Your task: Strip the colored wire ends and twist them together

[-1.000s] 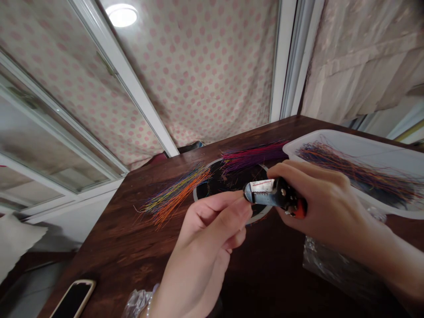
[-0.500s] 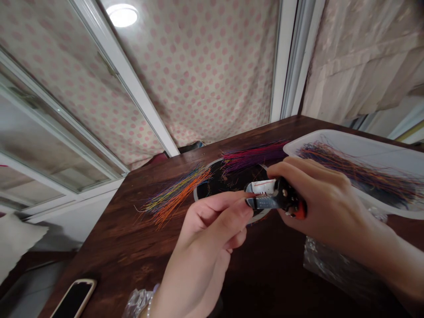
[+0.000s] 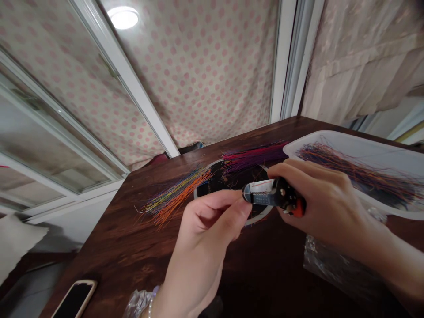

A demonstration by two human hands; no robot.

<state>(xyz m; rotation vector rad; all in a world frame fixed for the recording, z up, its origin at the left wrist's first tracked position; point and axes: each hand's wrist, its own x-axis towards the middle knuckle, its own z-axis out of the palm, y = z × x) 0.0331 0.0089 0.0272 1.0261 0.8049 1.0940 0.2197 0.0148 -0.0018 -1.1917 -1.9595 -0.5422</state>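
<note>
My right hand point(image 3: 319, 194) is wrapped round a wire stripper point(image 3: 265, 192) with toothed dark jaws, a white strip and red-orange on the handle. Its jaws are pressed together and point left. At their tip, the thumb and forefinger of my left hand point(image 3: 215, 221) pinch a thin wire, of which only a fine bit shows. Just beyond the hands lies a round black dish point(image 3: 217, 176) with a pale rim and small scraps in it. Orange, yellow and blue wires point(image 3: 180, 194) lean on its left edge; pink and purple wires point(image 3: 251, 155) lie across its far side.
At the right, a white plastic tub point(image 3: 331, 137) holds a tangle of coloured wires point(image 3: 367, 174). Clear plastic wrap point(image 3: 321, 256) lies under my right forearm. A phone point(image 3: 74, 300) rests at the near left of the dark wooden table point(image 3: 132, 247).
The wire stripper's jaws have gone from parted to pressed together. My left fingers have shifted slightly left, to the jaw tip.
</note>
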